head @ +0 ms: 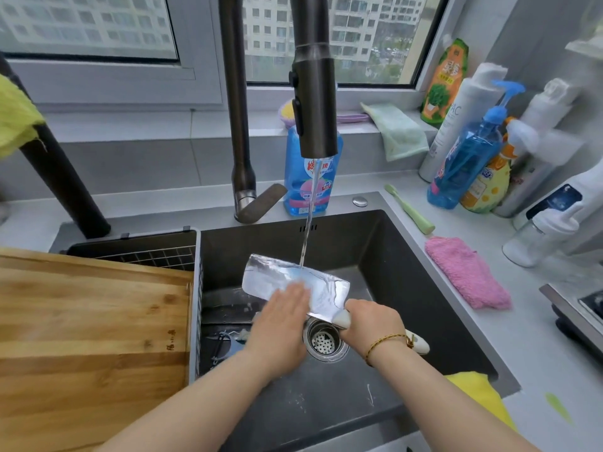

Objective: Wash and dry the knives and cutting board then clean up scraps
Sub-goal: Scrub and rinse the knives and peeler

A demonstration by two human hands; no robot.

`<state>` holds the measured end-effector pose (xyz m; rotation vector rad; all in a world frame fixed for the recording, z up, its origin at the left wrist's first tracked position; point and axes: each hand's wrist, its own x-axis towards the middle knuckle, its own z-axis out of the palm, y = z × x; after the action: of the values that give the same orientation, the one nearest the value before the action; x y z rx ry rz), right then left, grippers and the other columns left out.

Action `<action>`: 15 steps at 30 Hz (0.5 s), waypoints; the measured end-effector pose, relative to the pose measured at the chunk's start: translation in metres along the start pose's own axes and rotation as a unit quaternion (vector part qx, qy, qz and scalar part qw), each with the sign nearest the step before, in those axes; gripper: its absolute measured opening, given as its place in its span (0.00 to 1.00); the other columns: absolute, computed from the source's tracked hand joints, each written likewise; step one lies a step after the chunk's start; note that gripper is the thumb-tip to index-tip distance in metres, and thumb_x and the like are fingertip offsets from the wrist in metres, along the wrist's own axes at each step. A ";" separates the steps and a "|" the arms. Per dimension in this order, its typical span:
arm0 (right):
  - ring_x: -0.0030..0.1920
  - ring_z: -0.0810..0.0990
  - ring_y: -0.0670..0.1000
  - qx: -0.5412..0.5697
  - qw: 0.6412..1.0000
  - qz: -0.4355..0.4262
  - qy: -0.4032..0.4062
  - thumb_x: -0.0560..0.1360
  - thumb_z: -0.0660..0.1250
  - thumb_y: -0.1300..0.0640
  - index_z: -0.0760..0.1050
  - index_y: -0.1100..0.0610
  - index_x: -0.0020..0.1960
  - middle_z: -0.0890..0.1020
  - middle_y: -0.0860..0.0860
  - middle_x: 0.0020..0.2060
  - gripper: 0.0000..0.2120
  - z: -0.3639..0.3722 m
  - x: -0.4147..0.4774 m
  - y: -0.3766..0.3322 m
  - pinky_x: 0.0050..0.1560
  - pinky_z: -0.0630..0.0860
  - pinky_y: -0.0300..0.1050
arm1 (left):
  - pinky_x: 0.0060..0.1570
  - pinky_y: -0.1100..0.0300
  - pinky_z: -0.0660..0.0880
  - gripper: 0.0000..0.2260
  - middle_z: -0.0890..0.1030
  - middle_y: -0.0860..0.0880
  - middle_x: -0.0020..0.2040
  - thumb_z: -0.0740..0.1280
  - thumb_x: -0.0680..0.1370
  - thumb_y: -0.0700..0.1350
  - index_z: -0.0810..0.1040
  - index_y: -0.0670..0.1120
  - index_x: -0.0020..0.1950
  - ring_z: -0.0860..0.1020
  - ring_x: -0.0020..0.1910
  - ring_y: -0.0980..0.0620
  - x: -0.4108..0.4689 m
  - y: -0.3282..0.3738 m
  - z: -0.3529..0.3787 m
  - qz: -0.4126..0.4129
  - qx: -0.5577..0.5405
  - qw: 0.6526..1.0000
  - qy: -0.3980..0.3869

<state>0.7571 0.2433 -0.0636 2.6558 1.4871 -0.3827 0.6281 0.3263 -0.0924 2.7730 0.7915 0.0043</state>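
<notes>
The right hand grips a steel cleaver (white handle), left hand flat on it; stamp on the board seemingly Chinese.

Home kitchen: sink, tap, dish soap bottles, wooden cutting board.

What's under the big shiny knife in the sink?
Below the knife you can see the dark sink floor and the round metal drain strainer. The knife and the left hand resting flat on it cover whatever lies straight beneath, so that part cannot be seen.
</notes>
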 end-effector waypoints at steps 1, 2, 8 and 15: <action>0.55 0.77 0.53 -0.001 1.000 -0.008 0.004 0.74 0.60 0.53 0.66 0.50 0.44 0.78 0.50 0.54 0.03 -0.001 -0.001 -0.002 0.47 0.68 0.42 | 0.66 0.56 0.32 0.34 0.41 0.50 0.73 0.58 0.73 0.45 0.47 0.42 0.76 0.45 0.76 0.48 0.000 0.007 0.003 0.049 0.000 0.999 0.006; 0.55 0.77 0.53 0.000 1.000 -0.014 0.010 0.74 0.60 0.53 0.66 0.50 0.46 0.78 0.50 0.54 0.02 -0.002 -0.001 -0.003 0.47 0.68 0.42 | 0.69 0.54 0.39 0.35 0.48 0.49 0.73 0.61 0.69 0.45 0.55 0.41 0.75 0.53 0.75 0.47 0.001 0.012 0.002 0.073 0.017 0.997 0.008; 0.56 0.77 0.54 0.002 1.000 -0.007 0.007 0.74 0.60 0.53 0.65 0.50 0.46 0.78 0.50 0.55 0.04 -0.005 -0.003 -0.001 0.47 0.69 0.42 | 0.69 0.58 0.32 0.34 0.38 0.46 0.76 0.57 0.78 0.44 0.38 0.42 0.75 0.39 0.75 0.50 0.002 -0.009 -0.009 -0.056 0.054 0.997 -0.002; 0.56 0.77 0.53 0.032 0.999 -0.015 0.006 0.75 0.59 0.54 0.71 0.51 0.50 0.79 0.50 0.54 0.05 -0.001 0.003 -0.020 0.50 0.70 0.41 | 0.71 0.54 0.43 0.37 0.57 0.47 0.75 0.67 0.68 0.49 0.59 0.41 0.74 0.57 0.74 0.48 -0.005 0.005 -0.012 0.057 0.044 0.997 -0.005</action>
<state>0.7417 0.2570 -0.0622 2.6918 1.5467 -0.4235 0.6260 0.3226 -0.0791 2.8962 0.6458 -0.0230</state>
